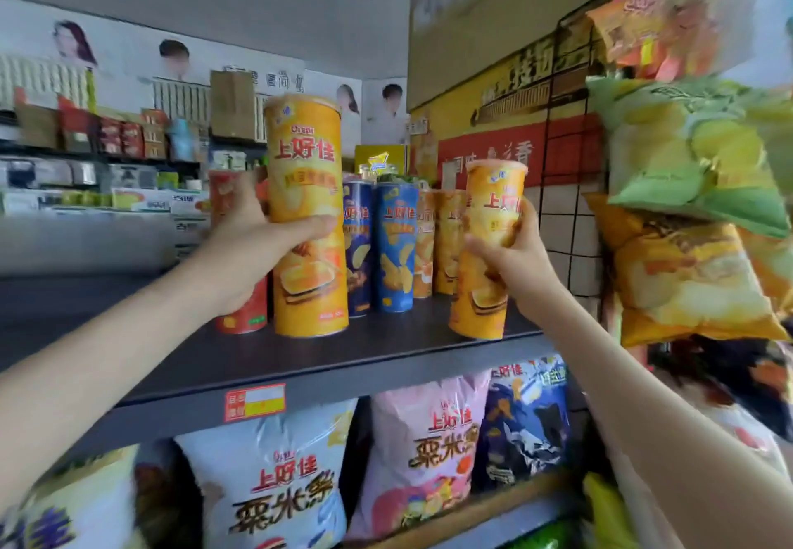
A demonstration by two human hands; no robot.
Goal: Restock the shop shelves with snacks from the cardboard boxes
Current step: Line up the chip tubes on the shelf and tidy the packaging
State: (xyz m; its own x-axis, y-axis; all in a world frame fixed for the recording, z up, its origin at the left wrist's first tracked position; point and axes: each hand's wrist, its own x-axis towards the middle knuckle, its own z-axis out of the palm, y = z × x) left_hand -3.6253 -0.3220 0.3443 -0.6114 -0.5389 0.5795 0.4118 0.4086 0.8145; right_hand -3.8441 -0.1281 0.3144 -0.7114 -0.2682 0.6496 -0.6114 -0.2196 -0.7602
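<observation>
Presently held: left can (307, 213), right can (489, 248), both orange, bases at front of shelf (386, 359).
Left grip (249, 243): fingers wrapped round left can, mid-height.
Right grip (513, 261): fingers wrapped round right can.
Done: blue cans (394, 248), orange cans (446, 239), red can (246, 316) standing behind.
Remaining: release both, judged near; supply boxes not in view.
Below: bags (274, 484), packed upright.
Rack (570, 222): hanging bags (686, 274).

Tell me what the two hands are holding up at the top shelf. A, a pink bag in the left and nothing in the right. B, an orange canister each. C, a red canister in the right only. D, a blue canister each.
B: the left hand grips a first orange canister and the right hand grips a second orange canister, both at the dark shelf.
</observation>
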